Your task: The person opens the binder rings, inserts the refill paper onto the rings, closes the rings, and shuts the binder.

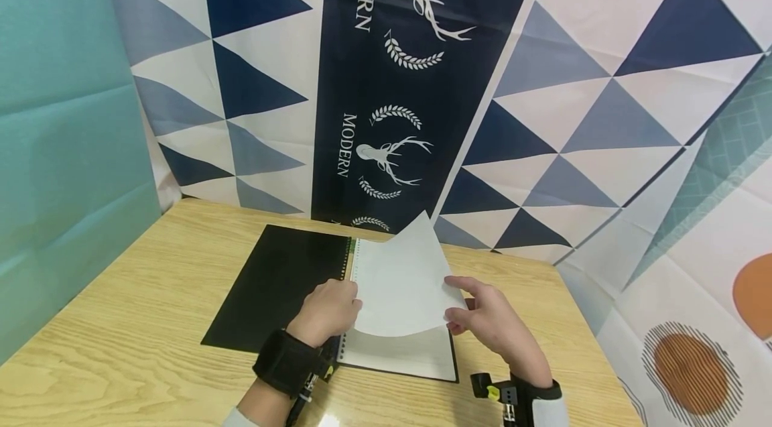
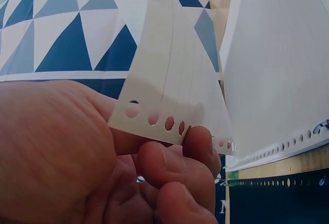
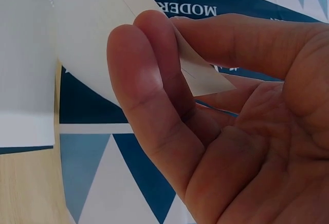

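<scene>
A loose white sheet of paper (image 1: 401, 286) is held raised and bowed over an open spiral-bound notebook (image 1: 401, 354). My left hand (image 1: 328, 310) pinches the sheet's left side between thumb and fingers. The left wrist view shows a row of punched holes along the edge of the paper (image 2: 162, 75) at these fingers. On the opposite side, my right hand (image 1: 491, 316) pinches the sheet's right edge; in the right wrist view a paper corner (image 3: 211, 82) pokes out between thumb and fingers. The notebook's black cover (image 1: 280, 286) lies flat to the left, partly behind the left hand.
The notebook rests on a light wooden table (image 1: 151, 306). Behind it hangs a cloth with triangles and deer heads (image 1: 386, 152). A teal cloth (image 1: 66, 145) hangs at the left, and a patterned white cloth (image 1: 627, 320) lies along the right edge.
</scene>
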`<state>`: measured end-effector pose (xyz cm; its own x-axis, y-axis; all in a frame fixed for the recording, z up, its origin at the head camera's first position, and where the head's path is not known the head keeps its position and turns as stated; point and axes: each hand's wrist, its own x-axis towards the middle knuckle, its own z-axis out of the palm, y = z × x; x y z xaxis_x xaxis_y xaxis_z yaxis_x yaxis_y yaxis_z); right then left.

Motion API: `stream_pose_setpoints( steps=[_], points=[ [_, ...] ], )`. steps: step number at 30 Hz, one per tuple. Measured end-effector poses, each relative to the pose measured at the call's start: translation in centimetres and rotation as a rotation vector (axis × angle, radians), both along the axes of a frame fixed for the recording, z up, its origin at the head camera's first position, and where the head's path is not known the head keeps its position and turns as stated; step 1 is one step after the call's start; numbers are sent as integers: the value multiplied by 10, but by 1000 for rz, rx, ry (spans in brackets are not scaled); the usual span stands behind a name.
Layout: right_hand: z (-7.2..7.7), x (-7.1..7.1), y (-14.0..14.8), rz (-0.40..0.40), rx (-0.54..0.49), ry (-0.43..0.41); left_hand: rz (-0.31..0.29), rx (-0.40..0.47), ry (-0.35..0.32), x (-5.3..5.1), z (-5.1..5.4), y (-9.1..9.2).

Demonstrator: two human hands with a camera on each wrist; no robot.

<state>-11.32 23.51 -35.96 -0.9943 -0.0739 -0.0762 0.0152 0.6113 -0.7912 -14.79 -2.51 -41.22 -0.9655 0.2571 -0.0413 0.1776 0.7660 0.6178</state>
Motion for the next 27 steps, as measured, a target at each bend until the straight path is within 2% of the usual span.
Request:
stream_pose_setpoints(
  steps=[14, 27],
  points=[
    [2, 1, -2, 8, 29, 2, 21, -22, -14, 1, 3, -1],
    [1, 0, -3, 6, 50, -2, 15, -73, -28, -2, 0, 1]
  ],
)
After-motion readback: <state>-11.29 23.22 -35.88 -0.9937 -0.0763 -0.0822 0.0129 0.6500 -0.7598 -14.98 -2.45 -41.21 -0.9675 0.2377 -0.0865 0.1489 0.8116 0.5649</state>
